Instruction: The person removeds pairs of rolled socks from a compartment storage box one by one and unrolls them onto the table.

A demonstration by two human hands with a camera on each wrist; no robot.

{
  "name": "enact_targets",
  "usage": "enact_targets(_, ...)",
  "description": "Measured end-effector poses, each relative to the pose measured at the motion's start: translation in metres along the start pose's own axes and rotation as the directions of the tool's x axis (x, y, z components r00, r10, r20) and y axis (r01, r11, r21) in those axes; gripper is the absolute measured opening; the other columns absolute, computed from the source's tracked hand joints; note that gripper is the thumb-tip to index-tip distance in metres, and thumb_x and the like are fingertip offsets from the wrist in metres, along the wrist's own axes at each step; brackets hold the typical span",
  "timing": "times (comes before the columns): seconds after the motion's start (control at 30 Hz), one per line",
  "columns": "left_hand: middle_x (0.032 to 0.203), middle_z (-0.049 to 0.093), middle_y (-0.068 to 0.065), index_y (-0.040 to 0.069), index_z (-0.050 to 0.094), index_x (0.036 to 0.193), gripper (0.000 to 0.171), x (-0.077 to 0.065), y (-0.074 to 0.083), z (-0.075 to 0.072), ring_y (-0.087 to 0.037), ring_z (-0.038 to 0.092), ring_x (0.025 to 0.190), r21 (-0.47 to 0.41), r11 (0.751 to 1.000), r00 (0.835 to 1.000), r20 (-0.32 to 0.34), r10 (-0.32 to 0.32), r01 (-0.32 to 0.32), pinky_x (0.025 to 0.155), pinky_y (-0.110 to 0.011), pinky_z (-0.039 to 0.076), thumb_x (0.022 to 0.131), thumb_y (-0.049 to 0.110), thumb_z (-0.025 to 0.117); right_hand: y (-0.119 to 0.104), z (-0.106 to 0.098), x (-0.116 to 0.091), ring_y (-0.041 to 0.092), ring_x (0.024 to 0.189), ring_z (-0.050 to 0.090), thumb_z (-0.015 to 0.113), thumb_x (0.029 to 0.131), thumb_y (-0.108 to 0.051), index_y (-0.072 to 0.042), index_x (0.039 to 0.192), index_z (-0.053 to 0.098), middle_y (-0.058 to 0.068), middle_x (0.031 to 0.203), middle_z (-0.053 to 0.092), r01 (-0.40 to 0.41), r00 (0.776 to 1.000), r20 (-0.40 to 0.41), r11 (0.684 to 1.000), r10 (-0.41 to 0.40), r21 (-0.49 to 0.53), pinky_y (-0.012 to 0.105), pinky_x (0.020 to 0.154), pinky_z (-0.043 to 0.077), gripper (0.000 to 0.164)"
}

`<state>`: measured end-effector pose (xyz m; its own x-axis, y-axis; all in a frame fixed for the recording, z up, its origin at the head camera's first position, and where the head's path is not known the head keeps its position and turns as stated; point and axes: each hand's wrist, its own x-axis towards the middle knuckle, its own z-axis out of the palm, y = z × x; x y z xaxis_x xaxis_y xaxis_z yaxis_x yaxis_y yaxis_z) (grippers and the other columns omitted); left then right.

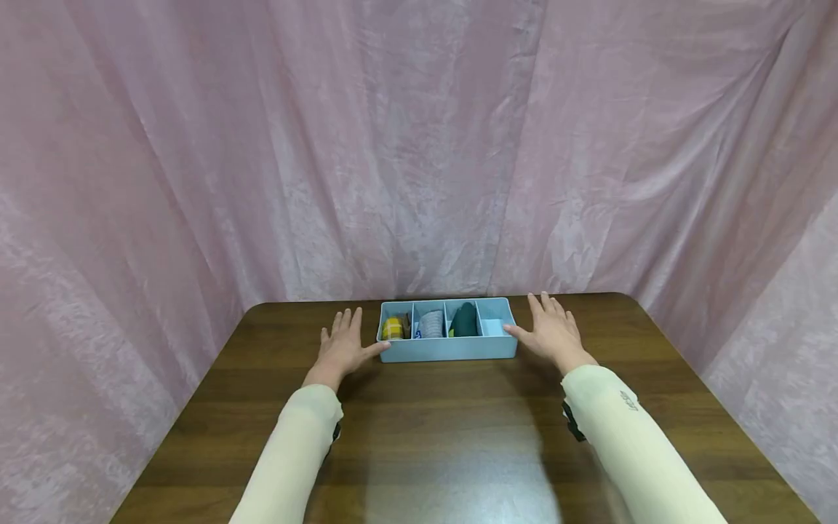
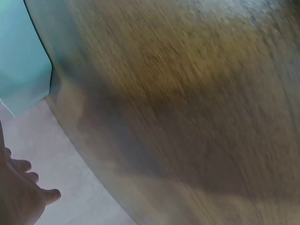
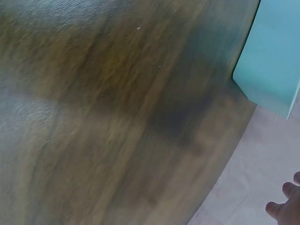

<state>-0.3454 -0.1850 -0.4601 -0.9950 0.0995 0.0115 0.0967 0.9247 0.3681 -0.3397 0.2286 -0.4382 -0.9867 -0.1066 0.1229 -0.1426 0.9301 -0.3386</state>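
Note:
A light-blue divided box [image 1: 448,351] stands near the far edge of the table in the head view. Its leftmost compartment contains a yellow-and-white checked bundle [image 1: 393,328] with something brown beside it. To the right follow a pale grey ribbed bundle [image 1: 431,324] and a dark green folded piece [image 1: 465,321], perhaps cloth; no item shows in the rightmost compartment. My left hand [image 1: 340,348] is at the box's left end, fingers spread, thumb by the front corner. At the opposite end my right hand [image 1: 548,331] is likewise spread, thumb near the rim. Whether either thumb touches the box, I cannot tell.
The brown wooden table [image 1: 452,437] has rounded far corners. Pink velvety curtains [image 1: 419,145] hang behind it and along both sides. Pale sleeves cover both forearms, and a dark band shows under the right cuff.

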Motion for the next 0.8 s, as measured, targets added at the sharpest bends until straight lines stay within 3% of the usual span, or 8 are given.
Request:
enact_targets(0.3,0.164,0.011,-0.018,0.009,0.009,0.160,0.107,0.004,0.005,0.010,-0.036,0.005,0.150,-0.046,0.999,1.000,0.019,0.011,-0.010,0.115,-0.063,0.007,0.087,0.072,0.055,-0.015,0.004,0.005,0.049,0.144,0.018,0.054,0.096,-0.057,0.002,0.156,0.021,0.030,0.158,0.016,0.030,1.000,0.003,0.999,-0.030,0.037,0.060,0.114,0.018,0.090)
enact_targets(0.6,0.161,0.021,-0.020,0.009,0.014,0.160,0.102,0.006,0.003,0.017,-0.037,0.013,0.149,-0.105,0.994,1.000,0.017,0.009,-0.007,0.115,-0.060,0.013,0.089,0.069,0.057,-0.043,0.016,0.018,0.043,0.144,0.025,0.058,0.097,-0.047,0.005,0.153,0.026,0.027,0.156,0.027,0.063,0.998,-0.031,0.986,-0.059,0.156,0.057,0.114,0.023,0.083)
enact_targets(0.8,0.160,0.025,-0.020,0.010,0.017,0.159,0.097,0.008,0.007,0.021,-0.037,0.018,0.148,-0.151,0.988,1.000,0.026,0.012,-0.008,0.115,-0.059,0.015,0.091,0.065,0.058,-0.064,0.027,0.023,0.041,0.142,0.030,0.061,0.097,-0.042,0.003,0.153,0.029,0.025,0.155,0.031,0.030,0.999,-0.027,0.957,-0.023,0.290,0.055,0.113,0.025,0.078)
